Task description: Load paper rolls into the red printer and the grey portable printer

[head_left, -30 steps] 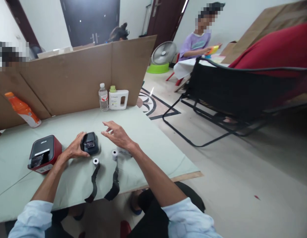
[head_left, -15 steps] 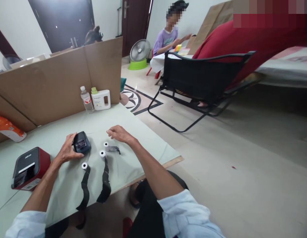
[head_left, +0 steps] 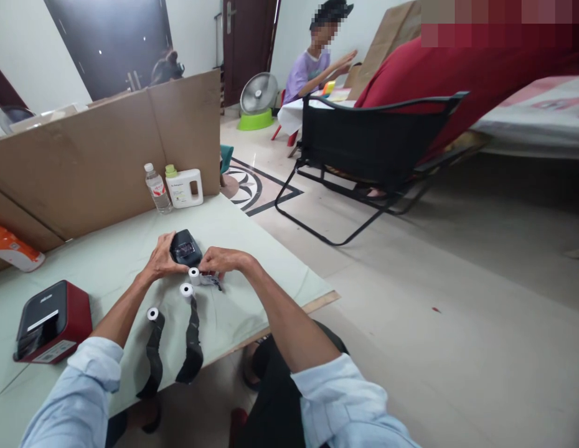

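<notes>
Near the middle of the table, my left hand grips a small dark box-shaped device with a glossy top, perhaps a mini printer, by its left side. My right hand is at the device's lower right corner, fingers curled; what they pinch, if anything, is hidden. Just below it a small white paper roll with a short crumpled dark strip lies beneath the fingers. Closer to me are a second roll and a third roll, each trailing a long black strip toward the table's front edge.
A red and black box-shaped machine stands at left, beside an orange bottle. A water bottle and white jug stand against the cardboard partition. A black folding chair and a seated person are beyond.
My left hand has moved the dark device right and slightly away from me, above the paper rolls. My right hand has come down to the device's right corner, its fingers now curled in.
</notes>
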A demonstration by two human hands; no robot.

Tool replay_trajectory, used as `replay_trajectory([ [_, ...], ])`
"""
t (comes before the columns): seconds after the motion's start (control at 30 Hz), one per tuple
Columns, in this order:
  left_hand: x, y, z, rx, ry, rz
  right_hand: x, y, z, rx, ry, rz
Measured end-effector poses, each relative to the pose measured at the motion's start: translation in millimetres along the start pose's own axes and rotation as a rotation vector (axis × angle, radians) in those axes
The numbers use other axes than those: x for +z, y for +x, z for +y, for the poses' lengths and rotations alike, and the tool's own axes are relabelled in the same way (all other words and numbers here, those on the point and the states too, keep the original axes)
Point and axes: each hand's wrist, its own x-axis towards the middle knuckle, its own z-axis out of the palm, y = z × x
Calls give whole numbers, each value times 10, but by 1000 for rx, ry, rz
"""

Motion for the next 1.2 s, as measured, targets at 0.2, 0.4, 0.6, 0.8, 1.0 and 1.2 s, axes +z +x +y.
replay_trajectory([
  [0.2, 117, 16, 34, 20, -32, -23, -5, 13, 32, -12, 10, -12],
  [0.4, -256, -216, 6, -8, -62, -1, -8, 38, 80, -9, 17, 2],
  [0.6, -401, -605, 57, -156, -33, -20, 21, 84, 144, -56, -2, 2],
  [0.8, -82, -559, 294, -116, -99, -191, 43, 123, 177, -82, 15, 20],
  [1.0, -15, -522, 328, -137, -63, -188, 36, 120, 226, -79, 35, 45],
  [1.2, 42, -660, 323, -125, -90, -201, 63, 136, 292, -93, -10, 9],
])
